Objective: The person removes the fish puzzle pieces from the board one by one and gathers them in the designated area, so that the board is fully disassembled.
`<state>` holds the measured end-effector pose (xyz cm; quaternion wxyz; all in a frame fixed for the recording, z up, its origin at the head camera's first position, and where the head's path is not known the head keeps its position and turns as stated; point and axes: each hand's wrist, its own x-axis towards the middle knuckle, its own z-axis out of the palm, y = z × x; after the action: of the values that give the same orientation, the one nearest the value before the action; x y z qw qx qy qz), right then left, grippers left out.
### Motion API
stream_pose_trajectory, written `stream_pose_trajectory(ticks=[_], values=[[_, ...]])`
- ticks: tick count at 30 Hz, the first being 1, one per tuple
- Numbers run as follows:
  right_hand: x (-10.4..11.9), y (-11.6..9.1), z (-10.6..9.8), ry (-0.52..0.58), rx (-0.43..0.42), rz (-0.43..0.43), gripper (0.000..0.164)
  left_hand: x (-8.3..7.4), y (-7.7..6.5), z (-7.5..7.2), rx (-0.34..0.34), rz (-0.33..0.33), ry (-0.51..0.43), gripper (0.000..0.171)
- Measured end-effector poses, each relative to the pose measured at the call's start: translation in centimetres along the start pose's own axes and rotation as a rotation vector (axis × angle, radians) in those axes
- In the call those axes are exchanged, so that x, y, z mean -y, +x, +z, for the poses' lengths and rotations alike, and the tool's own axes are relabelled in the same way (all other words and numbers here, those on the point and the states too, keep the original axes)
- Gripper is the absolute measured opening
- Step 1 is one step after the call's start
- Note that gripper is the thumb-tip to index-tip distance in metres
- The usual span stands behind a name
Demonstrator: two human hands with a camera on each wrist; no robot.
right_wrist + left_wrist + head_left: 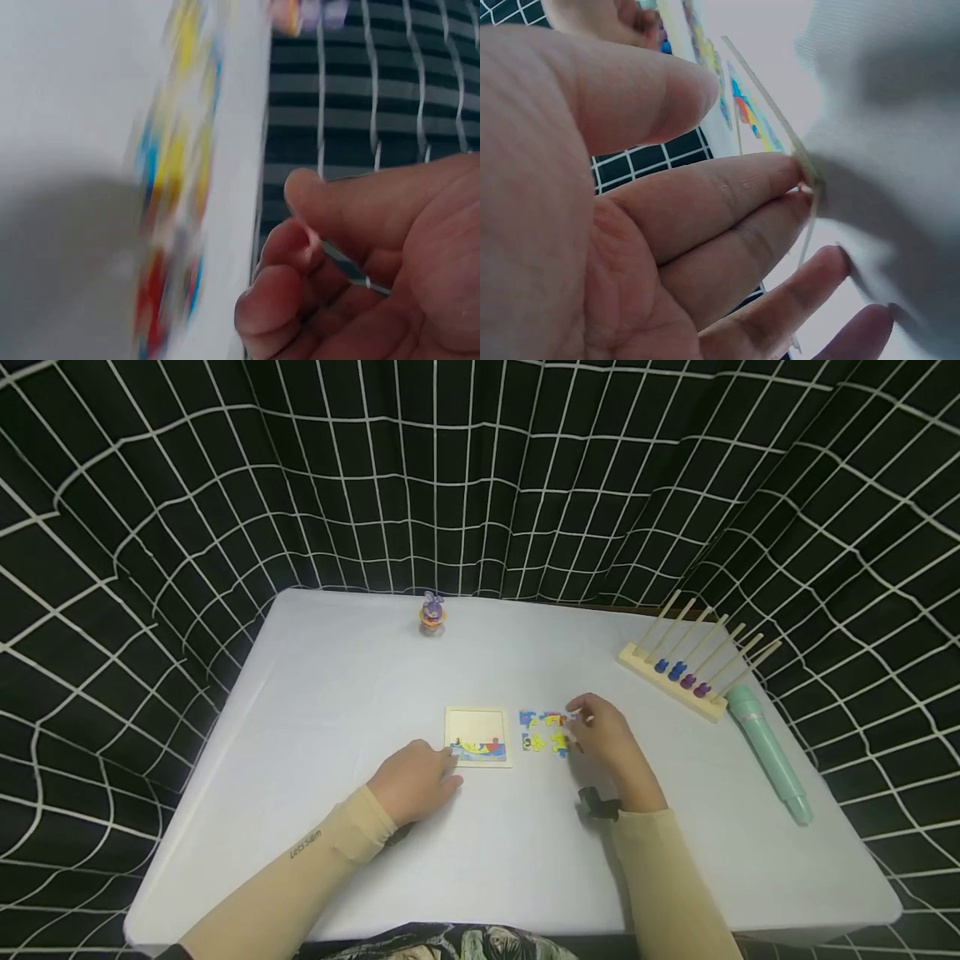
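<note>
A square wooden puzzle tray (477,712) lies on the white table, its lower part filled with colourful jigsaw pieces (477,750) and its upper part bare. My left hand (416,781) touches the tray's lower left corner with nearly straight fingertips, as the left wrist view also shows. To the right of the tray, several loose jigsaw pieces (533,742) in yellow, blue and red lie flat. Over the right edge of these hovers my right hand (603,739), its fingers loosely bent. In the right wrist view nothing shows between the thumb and fingers, and the pieces are blurred.
Toward the back stands a small purple figure (432,612) with an orange ring. A wooden peg stand (671,682) with blue and purple beads sits at the right. Beside it lies a mint-green tube-shaped object (770,756). Black grid-patterned cloth (465,485) surrounds the table.
</note>
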<state>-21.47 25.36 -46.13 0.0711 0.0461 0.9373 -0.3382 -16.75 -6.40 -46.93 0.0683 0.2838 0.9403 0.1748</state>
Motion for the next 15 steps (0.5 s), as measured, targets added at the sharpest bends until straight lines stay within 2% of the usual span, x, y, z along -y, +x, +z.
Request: stream_pose_trajectory(ticks=[3, 8, 11, 15], values=[[3.4, 0.3, 2.5, -0.049, 0.047, -0.134, 0.025, -0.1, -0.2, -0.2, 0.009, -0.017, -0.015, 0.037], [8.4, 0.6, 7.0, -0.128, 0.217, -0.332, 0.029, 0.0, -0.6, -0.4, 0.016, -0.038, -0.012, 0.035], [9.7, 0.6, 9.0, -0.17, 0.28, -0.376, 0.033, 0.2, -0.8, -0.6, 0.001, -0.017, -0.011, 0.032], [10.1, 0.3, 9.9, -0.216, 0.29, -0.349, 0.035, 0.5, -0.9, -0.5, -0.007, 0.001, -0.011, 0.03]])
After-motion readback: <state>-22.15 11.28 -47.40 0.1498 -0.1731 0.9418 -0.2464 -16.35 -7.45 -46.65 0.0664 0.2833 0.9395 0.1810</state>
